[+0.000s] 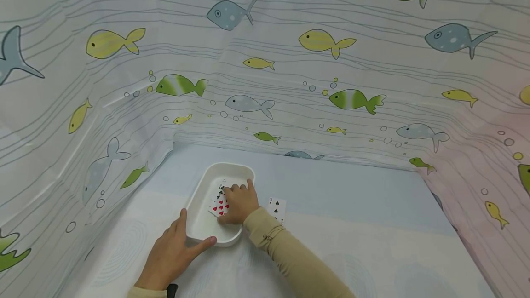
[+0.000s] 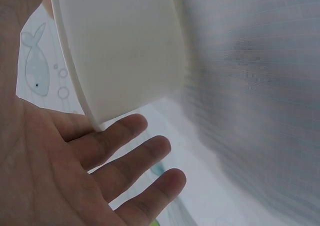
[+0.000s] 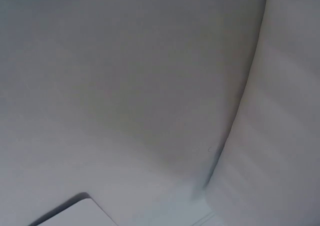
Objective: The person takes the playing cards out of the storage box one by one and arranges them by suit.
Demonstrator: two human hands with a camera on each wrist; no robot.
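In the head view a white tray [image 1: 198, 224] stands on the cloth. Inside it lie overlapping playing cards: a card with red hearts [image 1: 221, 207] and one with black clubs [image 1: 220, 191]. My right hand [image 1: 240, 203] reaches over the right rim and grips at these cards with bent fingers and thumb, covering part of them. My left hand [image 1: 171, 249] braces the near left corner, thumb at the near rim and straight fingers along the left side. The left wrist view shows those fingers [image 2: 132, 166] spread beside the tray wall [image 2: 122, 50].
A three of spades [image 1: 276, 209] lies on the cloth right of the tray, partly behind the right sleeve; a card corner [image 3: 82, 213] shows in the right wrist view. Fish-patterned sheets [image 1: 265, 82] rise around the pale blue and white surface [image 1: 352, 206].
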